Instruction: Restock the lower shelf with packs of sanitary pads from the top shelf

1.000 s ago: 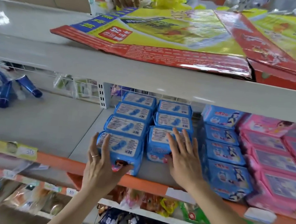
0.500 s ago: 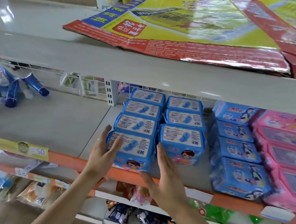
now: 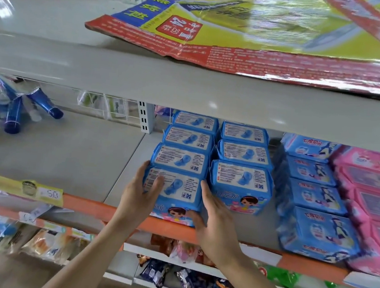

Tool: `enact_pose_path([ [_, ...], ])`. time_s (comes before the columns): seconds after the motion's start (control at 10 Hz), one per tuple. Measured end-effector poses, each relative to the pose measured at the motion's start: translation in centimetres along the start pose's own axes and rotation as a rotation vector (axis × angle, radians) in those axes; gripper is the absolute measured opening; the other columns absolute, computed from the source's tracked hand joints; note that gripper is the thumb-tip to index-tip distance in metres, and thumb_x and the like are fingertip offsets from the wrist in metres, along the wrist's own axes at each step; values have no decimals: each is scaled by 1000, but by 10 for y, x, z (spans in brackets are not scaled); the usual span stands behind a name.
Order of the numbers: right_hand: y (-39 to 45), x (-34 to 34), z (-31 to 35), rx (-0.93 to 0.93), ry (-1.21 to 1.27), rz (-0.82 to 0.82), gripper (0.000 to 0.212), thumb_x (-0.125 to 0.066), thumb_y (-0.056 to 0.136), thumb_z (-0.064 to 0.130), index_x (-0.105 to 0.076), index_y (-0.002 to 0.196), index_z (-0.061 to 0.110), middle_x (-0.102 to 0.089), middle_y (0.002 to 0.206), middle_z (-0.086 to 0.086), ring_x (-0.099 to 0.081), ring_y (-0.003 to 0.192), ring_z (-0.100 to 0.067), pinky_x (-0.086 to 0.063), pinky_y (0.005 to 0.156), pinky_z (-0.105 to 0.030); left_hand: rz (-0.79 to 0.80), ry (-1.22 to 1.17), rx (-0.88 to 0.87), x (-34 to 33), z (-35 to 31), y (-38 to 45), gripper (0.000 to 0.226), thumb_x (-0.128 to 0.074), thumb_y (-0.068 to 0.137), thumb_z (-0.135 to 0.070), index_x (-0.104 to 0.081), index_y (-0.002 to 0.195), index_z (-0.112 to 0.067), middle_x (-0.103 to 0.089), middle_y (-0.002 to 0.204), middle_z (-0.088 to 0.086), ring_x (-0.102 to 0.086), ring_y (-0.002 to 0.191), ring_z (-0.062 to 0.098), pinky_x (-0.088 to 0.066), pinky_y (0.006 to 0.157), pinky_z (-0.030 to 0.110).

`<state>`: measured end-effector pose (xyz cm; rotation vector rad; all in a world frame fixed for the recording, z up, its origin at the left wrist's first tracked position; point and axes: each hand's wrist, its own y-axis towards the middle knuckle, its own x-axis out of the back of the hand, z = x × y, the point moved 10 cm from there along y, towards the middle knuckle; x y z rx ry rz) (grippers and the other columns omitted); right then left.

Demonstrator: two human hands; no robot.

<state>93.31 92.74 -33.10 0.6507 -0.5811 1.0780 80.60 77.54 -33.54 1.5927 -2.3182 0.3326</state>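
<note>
Both hands flat-fingered against the front blue pack (image 3: 174, 192) on the lower shelf (image 3: 97, 209), left hand (image 3: 140, 197) and right hand (image 3: 215, 219) flanking it.

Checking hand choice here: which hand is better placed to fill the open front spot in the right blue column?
Right hand: it lies beside that open spot, while the left hand is across the front blue pack.

A: Front pack (image 3: 174, 191) is showing blue w/ white label, cartoon face on pink strip. Packs at right (image 3: 314, 197)?
B: Also blue, w/ cartoon figure. Far right ones (image 3: 375, 198) are showing pink. Shelf edge (image 3: 97, 209) is orange; top carton (image 3: 254, 31) is showing yellow, red & blue.
</note>
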Motion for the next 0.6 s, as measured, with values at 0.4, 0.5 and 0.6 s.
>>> enact_pose_path([
  [0.4,0,4,0,-20,18,-39,76,-68,93,34,-28,156,20,-45,153,2,-40,142,-12,-36,117,-31,47,46,-15,-2,0,2,34,-51,102,-38,-41,134,-34,-66,111,-14,-69,93,-2,-63,72,38],
  [0.5,-3,16,3,-35,34,-45,79,-65,91,46,-28,156,22,-39,157,7,-34,145,-8,-33,119,-30,34,87,48,6,-2,-4,73,-48,92,-64,-26,152,-30,-59,130,-1,-68,106,12,-62,79,43],
  [0.6,-19,37,1,-35,43,-29,84,-61,89,57,-22,157,30,-36,157,12,-33,144,-3,-29,117,-20,-139,293,44,21,-12,-25,87,-45,89,-64,-11,158,-23,-37,151,6,-54,127,29,-54,94,51],
])
